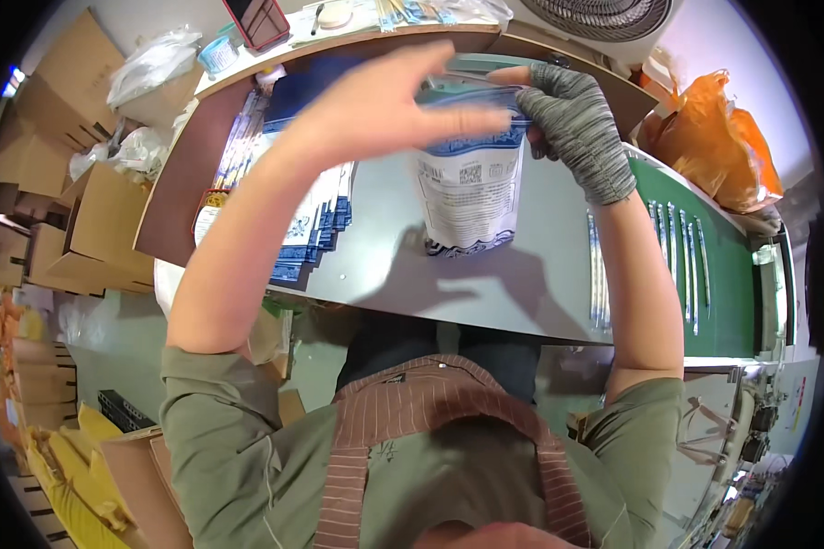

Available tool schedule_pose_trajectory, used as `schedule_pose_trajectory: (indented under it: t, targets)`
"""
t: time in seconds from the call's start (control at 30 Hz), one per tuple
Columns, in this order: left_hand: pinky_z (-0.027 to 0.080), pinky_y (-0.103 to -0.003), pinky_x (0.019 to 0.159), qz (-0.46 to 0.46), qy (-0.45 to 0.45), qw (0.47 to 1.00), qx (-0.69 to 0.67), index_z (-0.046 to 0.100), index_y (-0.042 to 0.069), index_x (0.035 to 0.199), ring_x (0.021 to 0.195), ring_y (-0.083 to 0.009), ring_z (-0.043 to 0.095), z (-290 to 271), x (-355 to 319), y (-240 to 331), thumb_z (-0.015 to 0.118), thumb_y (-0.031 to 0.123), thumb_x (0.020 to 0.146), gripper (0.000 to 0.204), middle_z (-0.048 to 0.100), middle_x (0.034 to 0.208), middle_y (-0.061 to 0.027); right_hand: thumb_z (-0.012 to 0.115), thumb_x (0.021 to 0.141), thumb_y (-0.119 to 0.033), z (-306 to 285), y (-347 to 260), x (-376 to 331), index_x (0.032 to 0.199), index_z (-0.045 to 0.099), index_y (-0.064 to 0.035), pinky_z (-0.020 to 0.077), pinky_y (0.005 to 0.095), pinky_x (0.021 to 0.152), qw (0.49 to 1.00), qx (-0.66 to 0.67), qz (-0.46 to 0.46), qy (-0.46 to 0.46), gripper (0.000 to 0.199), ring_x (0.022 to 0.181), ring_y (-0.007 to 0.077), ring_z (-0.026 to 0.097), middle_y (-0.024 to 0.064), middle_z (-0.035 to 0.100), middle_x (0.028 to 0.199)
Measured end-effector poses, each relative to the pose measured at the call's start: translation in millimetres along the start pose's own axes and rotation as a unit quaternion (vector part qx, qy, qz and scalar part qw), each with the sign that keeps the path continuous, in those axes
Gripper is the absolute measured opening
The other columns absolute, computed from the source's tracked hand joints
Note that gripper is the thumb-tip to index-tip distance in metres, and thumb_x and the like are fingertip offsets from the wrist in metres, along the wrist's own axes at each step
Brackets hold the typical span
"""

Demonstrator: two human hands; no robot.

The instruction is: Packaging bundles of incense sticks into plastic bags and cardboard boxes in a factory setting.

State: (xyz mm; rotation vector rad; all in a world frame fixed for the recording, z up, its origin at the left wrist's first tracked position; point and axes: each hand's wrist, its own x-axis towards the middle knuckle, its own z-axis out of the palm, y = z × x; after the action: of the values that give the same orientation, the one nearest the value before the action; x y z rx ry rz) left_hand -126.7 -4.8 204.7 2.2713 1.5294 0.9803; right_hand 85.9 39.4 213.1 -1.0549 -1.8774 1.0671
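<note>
Pinching the upper right corner of a blue-and-white bag, the right hand wears a grey knitted glove that leaves the fingertips bare. Its fingers are bent around the bag's edge near the top, the wrist is raised, and the forearm runs nearly straight up from the elbow on the right side. The left hand is spread, with a wide gap between the thumb and the other fingers, and it points to the right across the bag's top. It is blurred, and I cannot tell whether the thumb touches the bag or only passes in front of it. The left forearm slants up and inward from the lower left, and both elbows stand out wide of the body.

The bag hangs or stands upright over the middle of the grey table, with its printed white panel facing the person; whether its base rests on the surface is unclear. Shadows of the arms and bag fall on the table just below it. Left of it, partly behind the left forearm, lies an overlapping pile of similar bags. To the right, slim sticks lie in a spaced row on a green mat, beside the right forearm.
</note>
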Motion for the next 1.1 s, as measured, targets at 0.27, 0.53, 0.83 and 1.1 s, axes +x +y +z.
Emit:
schedule_pose_trajectory:
  t: [0.27, 0.53, 0.83, 1.1]
  targets:
    - [0.047, -0.039, 0.060, 0.193, 0.188, 0.952, 0.142, 0.063, 0.003, 0.084, 0.068, -0.0321, 0.061, 9.0, 12.5, 30.5, 0.064, 0.010, 0.080, 0.009, 0.063, 0.076, -0.0136, 0.057, 0.093, -0.026, -35.8, 2.9, 0.2, 0.118, 0.064, -0.0113, 0.0436, 0.0175, 0.051, 0.989, 0.112, -0.098, 0.025, 0.031, 0.057, 0.0044, 0.056, -0.0012, 0.060, 0.069]
    - [0.053, -0.037, 0.068, 0.119, -0.237, 0.943, 0.203, 0.064, 0.003, 0.093, 0.080, -0.0280, 0.065, 121.9, -95.6, -25.1, 0.063, 0.013, 0.079, 0.017, 0.066, 0.089, -0.0168, 0.049, 0.095, -0.043, -337.7, 285.4, -156.2, 0.136, 0.044, -0.0202, 0.0470, 0.0391, 0.093, 0.670, -0.707, 0.096, 0.203, 0.046, 0.115, 0.0356, 0.053, 0.0134, 0.053, 0.131]
    - [0.036, -0.035, 0.105, -0.172, -0.143, 0.902, -0.368, 0.037, 0.000, 0.140, 0.129, -0.0329, 0.042, 223.8, -39.2, 16.4, 0.059, 0.039, 0.091, 0.067, 0.044, 0.137, -0.0240, 0.056, 0.093, -0.024, -95.2, 216.9, -173.9, 0.134, 0.049, -0.0082, 0.0442, 0.0368, 0.098, 0.859, -0.477, -0.009, 0.187, 0.044, 0.113, 0.0324, 0.057, 0.0183, 0.057, 0.126]
    - [0.033, -0.036, 0.106, -0.280, 0.012, 0.905, -0.319, 0.029, -0.010, 0.136, 0.130, -0.0360, 0.039, 359.3, 35.7, 43.1, 0.063, 0.036, 0.084, 0.077, 0.039, 0.138, -0.0282, 0.044, 0.089, -0.059, -71.5, 272.6, -103.4, 0.140, 0.035, -0.0015, 0.0398, 0.0455, 0.101, 0.815, -0.386, 0.337, 0.270, 0.078, 0.118, 0.0407, 0.052, 0.0262, 0.047, 0.134]
